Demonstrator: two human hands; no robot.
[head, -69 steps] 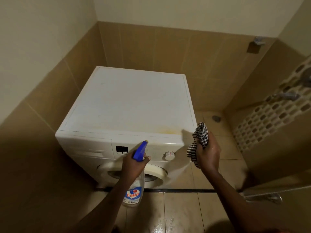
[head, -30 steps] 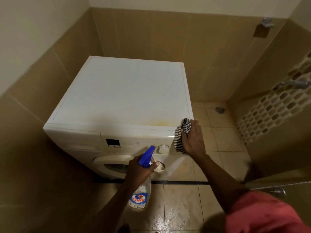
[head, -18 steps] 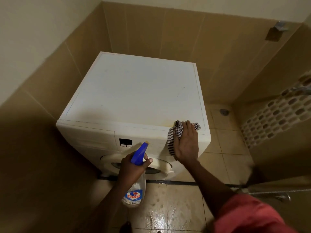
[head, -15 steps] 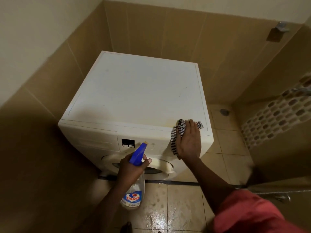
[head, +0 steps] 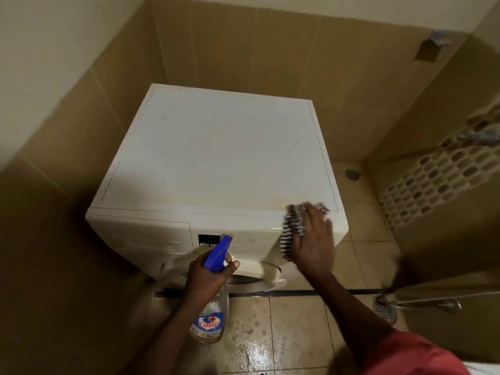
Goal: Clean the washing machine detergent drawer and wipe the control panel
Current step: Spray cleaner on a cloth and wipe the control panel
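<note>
Washing machine (head: 216,158): stood in tiled corner, back and left side close to walls, right side open to floor
Control panel (head: 243,239): on front face, below top's front edge; dark display left of centre
Detergent drawer (head: 146,239): at panel's left end, appeared shut, not yet touched
Right hand (head: 313,239): fingers spread flat, pressing checked cloth (head: 293,230) against panel's right end and over front top corner; blurred, mid-wipe
Change: cloth lifted clear of machine a couple of seconds ago, then laid on panel near dial, since slid rightward to corner; dial now hidden under hand
Meaning: panel wiping begun at right end; left stretch of panel and drawer judged still to do
Left hand (head: 208,277): wrapped around neck of Colin spray bottle (head: 209,307), blue nozzle aimed at panel near display, held just off front, above door (head: 243,277)
Edges: cloth already at panel's right edge, little further travel rightward; wipe likely to reverse leftward
Open room: clear floor (head: 270,334) on right and in front, wet and glossy, slip risk; left wall tight beside drawer side, bottle hand in path of leftward wipe
</note>
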